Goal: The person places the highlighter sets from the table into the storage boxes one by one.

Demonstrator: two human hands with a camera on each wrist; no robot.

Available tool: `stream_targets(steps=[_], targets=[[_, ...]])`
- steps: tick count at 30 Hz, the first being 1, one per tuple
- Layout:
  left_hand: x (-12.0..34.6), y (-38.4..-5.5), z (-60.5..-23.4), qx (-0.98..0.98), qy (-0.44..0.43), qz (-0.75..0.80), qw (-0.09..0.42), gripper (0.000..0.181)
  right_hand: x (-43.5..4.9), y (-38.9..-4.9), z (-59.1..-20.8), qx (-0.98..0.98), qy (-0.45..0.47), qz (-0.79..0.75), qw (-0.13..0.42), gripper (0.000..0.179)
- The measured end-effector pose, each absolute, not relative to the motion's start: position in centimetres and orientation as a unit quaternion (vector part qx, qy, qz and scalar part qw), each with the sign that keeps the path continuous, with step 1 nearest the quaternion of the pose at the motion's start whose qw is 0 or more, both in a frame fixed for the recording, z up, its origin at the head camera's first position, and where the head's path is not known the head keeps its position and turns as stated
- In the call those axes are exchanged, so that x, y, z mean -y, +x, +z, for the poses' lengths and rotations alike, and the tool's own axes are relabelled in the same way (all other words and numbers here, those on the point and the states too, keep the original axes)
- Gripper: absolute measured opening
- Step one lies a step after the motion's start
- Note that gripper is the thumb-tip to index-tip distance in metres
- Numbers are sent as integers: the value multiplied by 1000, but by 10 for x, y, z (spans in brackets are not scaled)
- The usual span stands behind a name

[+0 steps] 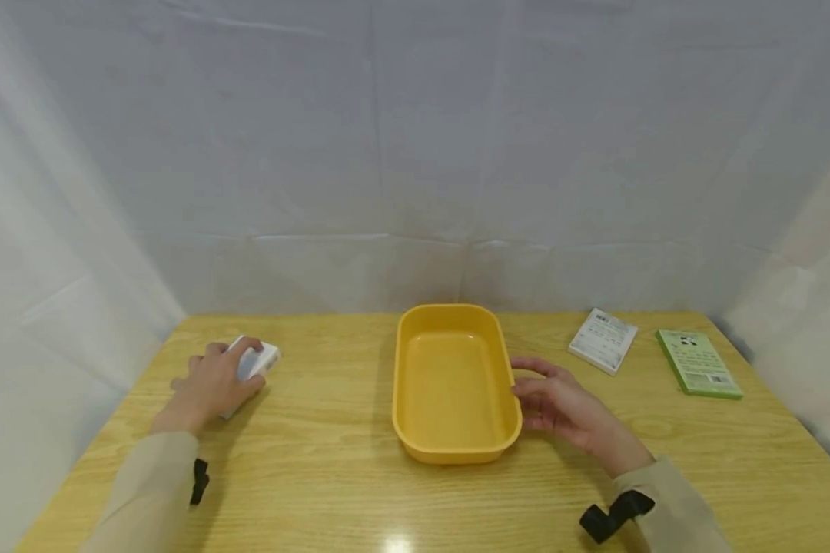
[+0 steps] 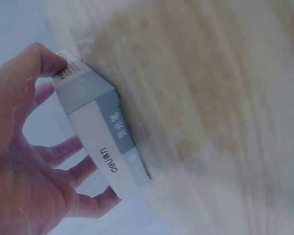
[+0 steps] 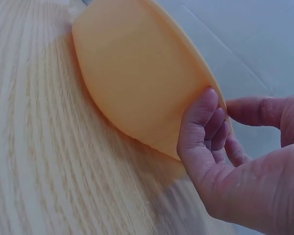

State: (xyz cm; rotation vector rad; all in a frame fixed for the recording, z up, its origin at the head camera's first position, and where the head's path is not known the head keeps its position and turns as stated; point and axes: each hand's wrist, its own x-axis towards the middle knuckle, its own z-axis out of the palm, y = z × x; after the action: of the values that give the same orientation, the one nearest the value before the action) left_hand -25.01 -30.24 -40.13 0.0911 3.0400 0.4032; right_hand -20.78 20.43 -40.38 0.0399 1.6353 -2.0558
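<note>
My left hand grips a small white and grey box at the left of the table. In the left wrist view the box shows "deli" lettering on one side, with the thumb at one end and the fingers along its far side. A yellow plastic tub stands in the middle with nothing in it. My right hand is at the tub's right wall. The right wrist view shows its curled fingers against the outside of the tub wall and another fingertip at the rim.
On the right of the wood-grain table lie a white and grey flat box and a green flat box with a panda picture. White sheeting hangs behind the table and along both sides.
</note>
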Motion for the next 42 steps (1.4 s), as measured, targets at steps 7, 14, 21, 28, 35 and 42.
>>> stream_targets(steps=[7,14,21,28,35,42], targets=[[301,-250,-394,-988,22,142,63,55,-208,-209,-402,-576,21,-769,278,61],[303,-249,-391,-987,30,142,62,55,-209,-211,-401,-573,23,-769,283,60],[300,-247,-400,-987,102,127,3,51,-210,-215,-403,-569,22,-771,285,52],[292,-238,-397,-981,132,141,-36,48,-210,-216,-404,-570,23,-769,290,56],[275,-229,-387,-976,140,159,-53,47,-209,-216,-403,-570,21,-768,289,60],[264,-222,-382,-976,133,164,-54,48,-208,-214,-404,-572,9,-767,291,58]])
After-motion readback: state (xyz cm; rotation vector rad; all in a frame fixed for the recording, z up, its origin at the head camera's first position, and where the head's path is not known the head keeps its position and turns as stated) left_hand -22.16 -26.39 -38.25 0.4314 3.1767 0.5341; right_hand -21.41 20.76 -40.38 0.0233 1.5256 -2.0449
